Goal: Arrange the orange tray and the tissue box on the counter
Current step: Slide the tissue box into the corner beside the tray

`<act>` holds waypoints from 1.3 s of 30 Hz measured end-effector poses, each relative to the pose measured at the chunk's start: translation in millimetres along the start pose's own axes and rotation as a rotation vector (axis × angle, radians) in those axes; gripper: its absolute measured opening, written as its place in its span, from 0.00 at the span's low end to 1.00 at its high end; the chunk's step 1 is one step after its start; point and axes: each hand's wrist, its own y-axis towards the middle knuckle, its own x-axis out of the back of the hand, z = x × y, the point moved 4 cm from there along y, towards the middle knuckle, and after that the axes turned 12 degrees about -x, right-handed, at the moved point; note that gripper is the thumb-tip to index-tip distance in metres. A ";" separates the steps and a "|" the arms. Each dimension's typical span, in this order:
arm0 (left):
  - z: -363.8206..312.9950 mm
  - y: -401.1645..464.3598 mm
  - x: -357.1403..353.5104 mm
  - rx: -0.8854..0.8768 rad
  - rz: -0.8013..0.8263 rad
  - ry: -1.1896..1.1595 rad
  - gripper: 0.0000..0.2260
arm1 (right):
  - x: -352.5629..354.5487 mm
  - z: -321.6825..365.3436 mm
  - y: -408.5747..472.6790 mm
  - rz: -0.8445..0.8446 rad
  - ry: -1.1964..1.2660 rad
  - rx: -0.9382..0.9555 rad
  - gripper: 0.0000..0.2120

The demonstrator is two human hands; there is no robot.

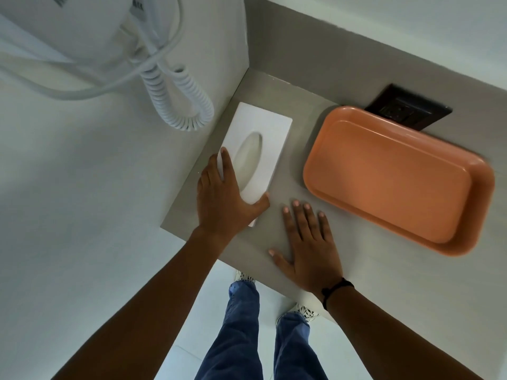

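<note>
Gripping the near end of the white rectangular cardboard tissue box (256, 152), left hand (223, 196) has thumb and fingers clamped across it, at the grey bench (274, 242) left edge by the wall. Right hand (307, 248) lies flat, grip open, empty. Orange rounded plastic tray (397, 179) sits right, apart from the box. Step looks like box placement; next likely squaring it alongside the tray.
</note>
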 end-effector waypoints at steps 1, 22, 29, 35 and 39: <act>-0.3 8.4 0.6 -0.004 0.001 0.004 0.60 | 0.0 -0.3 0.3 0.004 -0.001 -0.001 0.47; 4.7 115.5 2.5 -0.119 -0.011 0.002 0.59 | 5.3 3.7 1.1 0.053 -0.011 -0.003 0.47; 12.0 46.2 -4.8 -0.119 -0.166 -0.068 0.52 | 54.0 13.9 40.9 -0.115 0.203 0.002 0.48; 4.9 0.8 -35.3 0.032 -0.138 -0.242 0.58 | 100.7 17.9 163.6 0.004 0.037 -0.092 0.49; -1.7 7.0 -44.9 0.060 -0.195 -0.276 0.55 | 99.9 17.2 213.4 0.145 0.028 -0.099 0.58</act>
